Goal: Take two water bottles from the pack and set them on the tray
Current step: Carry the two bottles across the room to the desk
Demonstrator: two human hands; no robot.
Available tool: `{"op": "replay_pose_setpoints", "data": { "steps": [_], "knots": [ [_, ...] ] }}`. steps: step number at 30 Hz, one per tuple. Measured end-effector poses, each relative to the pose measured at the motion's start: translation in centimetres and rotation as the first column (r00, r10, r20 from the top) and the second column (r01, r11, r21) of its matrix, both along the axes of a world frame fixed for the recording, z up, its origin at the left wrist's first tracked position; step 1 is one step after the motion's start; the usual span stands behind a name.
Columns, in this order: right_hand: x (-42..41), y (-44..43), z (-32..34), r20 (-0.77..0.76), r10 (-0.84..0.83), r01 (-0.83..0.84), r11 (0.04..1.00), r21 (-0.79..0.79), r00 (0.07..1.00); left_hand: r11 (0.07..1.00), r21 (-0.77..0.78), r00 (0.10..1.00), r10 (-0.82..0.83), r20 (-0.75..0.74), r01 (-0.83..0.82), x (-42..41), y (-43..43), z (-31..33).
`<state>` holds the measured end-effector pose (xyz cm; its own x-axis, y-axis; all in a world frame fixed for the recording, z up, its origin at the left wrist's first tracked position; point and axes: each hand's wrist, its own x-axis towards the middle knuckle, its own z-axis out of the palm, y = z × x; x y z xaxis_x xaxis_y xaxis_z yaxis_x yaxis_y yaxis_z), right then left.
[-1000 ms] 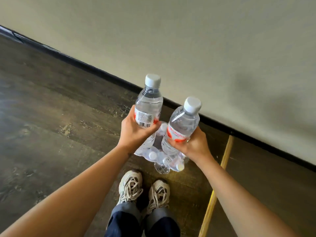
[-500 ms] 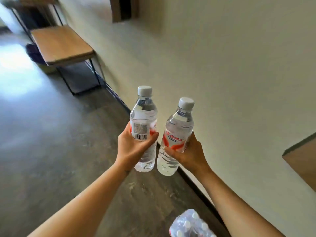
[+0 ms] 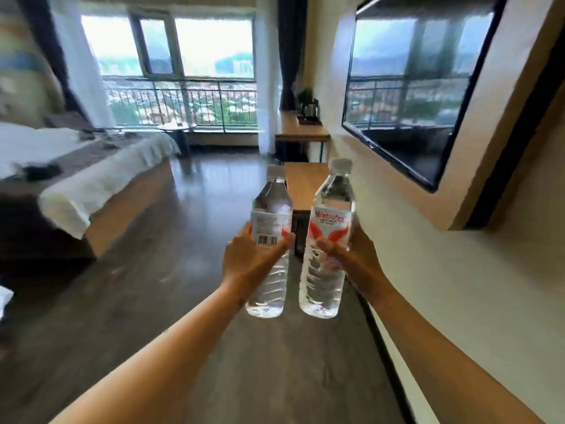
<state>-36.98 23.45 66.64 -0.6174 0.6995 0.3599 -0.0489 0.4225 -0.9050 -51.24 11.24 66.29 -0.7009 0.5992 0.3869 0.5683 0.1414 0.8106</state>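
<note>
Two clear water bottles with white caps and red-and-white labels stand upright in the air in front of me. My left hand [image 3: 249,261] grips the left bottle [image 3: 269,289] around its label, barcode facing me. My right hand [image 3: 351,258] holds the right bottle [image 3: 322,286] the same way, with the brand name facing me. The bottles hang side by side with a small gap between them. Neither the pack nor a tray can be made out in the head view.
A low wooden table [image 3: 305,185] stands against the right wall just beyond the bottles, a higher desk [image 3: 301,134] with a kettle behind it. A wall TV [image 3: 406,96] hangs at right. A bed [image 3: 91,179] fills the left. Dark floor [image 3: 183,240] runs between toward the windows.
My view has swung up from the floor and the pack to the room ahead. Both hands keep their bottles upright, side by side. The pack has dropped out of sight.
</note>
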Motion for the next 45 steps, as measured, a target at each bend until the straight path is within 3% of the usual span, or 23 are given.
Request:
{"op": "replay_pose_setpoints", "data": {
  "steps": [3,12,21,31,35,45],
  "knots": [
    [-9.0,2.4,3.3,-0.026,0.066,-0.065,0.998,0.026,0.998,0.997,0.002,0.997,0.073,-0.022,-0.073,-8.0,0.7,2.8],
    [-31.8,12.5,9.0,-0.054,0.21,-0.205,0.976,0.077,0.976,0.997,0.019,0.997,0.079,0.007,-0.079,-29.7,10.4,9.2],
    [-54.1,33.3,6.3,-0.069,0.221,-0.219,0.975,0.038,0.973,0.99,0.038,0.991,0.136,-0.004,-0.136,-52.1,31.5,8.7],
    [-84.5,55.1,7.9,-0.052,0.327,-0.328,0.944,-0.024,0.944,0.972,0.006,0.969,0.233,0.086,-0.234,-80.7,51.2,9.7],
    [-97.7,62.7,5.8,-0.044,0.344,-0.344,0.939,-0.014,0.938,0.961,-0.004,0.956,0.275,0.107,-0.276,-93.9,59.3,7.3],
    [-123.7,86.8,5.3,-0.035,0.189,-0.191,0.975,-0.109,0.981,0.993,-0.071,0.994,0.099,0.048,-0.095,-122.6,85.8,7.2]
  ]
}}
